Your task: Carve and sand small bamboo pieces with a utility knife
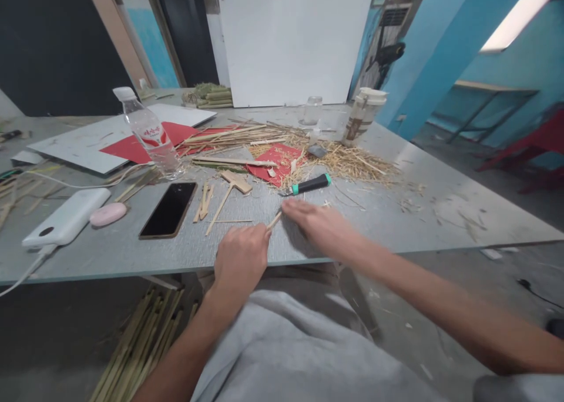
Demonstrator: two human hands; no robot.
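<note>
My left hand [243,252] is closed in a fist near the table's front edge, around one end of a thin pale bamboo strip [274,220]. At the strip's far end, the fingers of my right hand [311,223] are pressed together on it, low over the tabletop; the fingertips are partly hidden. Just beyond my right hand lies a utility knife [311,184] with a black and green handle. Left of the hands are a T-shaped wooden piece [237,181], several short strips [203,202] and a thin stick [229,221] lying flat.
A phone [169,211], a pink oval object [108,214], a white power bank [66,217] with a cable and a water bottle [152,134] stand or lie left. Straw and shavings [356,161] cover red sheets [275,162] behind. A lidded cup [365,117] is at back right.
</note>
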